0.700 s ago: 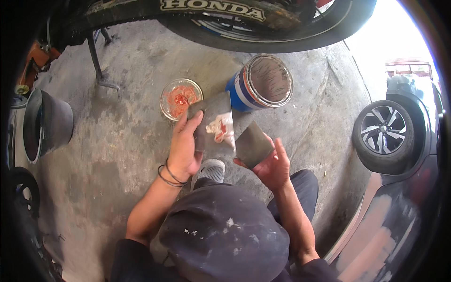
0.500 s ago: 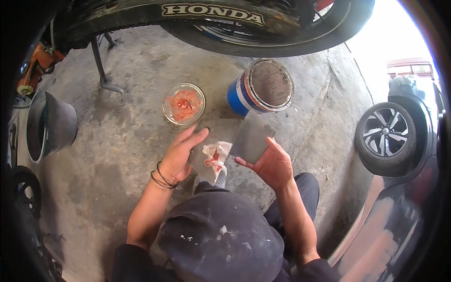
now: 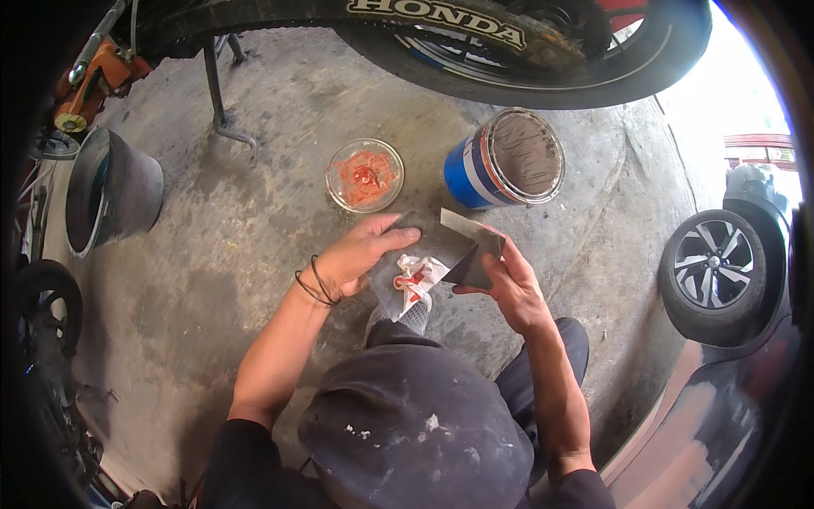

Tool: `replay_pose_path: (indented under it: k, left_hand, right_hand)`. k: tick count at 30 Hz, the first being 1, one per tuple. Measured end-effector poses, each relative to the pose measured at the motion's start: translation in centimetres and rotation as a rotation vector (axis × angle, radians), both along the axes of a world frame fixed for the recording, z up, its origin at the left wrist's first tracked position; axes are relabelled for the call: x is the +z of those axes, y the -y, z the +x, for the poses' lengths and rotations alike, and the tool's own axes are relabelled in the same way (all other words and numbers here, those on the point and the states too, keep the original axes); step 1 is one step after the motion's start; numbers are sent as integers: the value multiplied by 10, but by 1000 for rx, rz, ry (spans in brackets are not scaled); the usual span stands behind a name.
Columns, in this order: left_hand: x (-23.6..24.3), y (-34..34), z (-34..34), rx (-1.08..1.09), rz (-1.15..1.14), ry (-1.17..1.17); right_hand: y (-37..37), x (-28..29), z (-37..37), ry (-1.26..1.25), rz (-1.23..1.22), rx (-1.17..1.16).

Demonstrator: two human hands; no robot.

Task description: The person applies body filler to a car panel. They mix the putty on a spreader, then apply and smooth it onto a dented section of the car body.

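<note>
My left hand grips a thin grey mixing plate, thumb on top and fingers underneath. A whitish lump of putty streaked with red paste lies on the plate. My right hand pinches a flat grey spreader, tilted at the plate's right corner; whether the two touch I cannot tell. Beyond my hands, a round clear lid or dish smeared with red paste lies on the floor. To its right stands an uncovered blue can holding grey-brown filler.
A motorcycle wheel and its stand are at the far side. On the left sits a dark bucket. A car wheel and a patched car panel line the right. The floor is stained concrete.
The spreader has turned from lying broad and flat to a steeper tilt against the plate's corner. My left hand still holds the plate. The whole view has shifted slightly.
</note>
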State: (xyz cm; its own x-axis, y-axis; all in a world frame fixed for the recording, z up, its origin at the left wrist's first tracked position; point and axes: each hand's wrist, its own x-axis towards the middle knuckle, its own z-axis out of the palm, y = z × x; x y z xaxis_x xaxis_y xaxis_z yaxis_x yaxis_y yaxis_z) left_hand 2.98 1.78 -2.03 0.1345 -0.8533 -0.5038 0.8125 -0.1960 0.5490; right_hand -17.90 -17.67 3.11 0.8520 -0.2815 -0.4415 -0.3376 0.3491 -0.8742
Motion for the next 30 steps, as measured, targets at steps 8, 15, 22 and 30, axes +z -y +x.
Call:
replay_pose_path:
  k: [8,15,22,30]
  left_hand:
    - [-2,1,7,-149,-35,126]
    - [3,6,9,-155,-59,165]
    - [6,3,14,-187,-40,184]
    - [17,21,24,-264,-79,387]
  right_hand:
    - [1,33,6,-126,-526,203]
    - [-8,45,10,-125,-707,221]
    - [-19,48,11,-153,-791,225]
    - [-13,54,3,-174,-881,242]
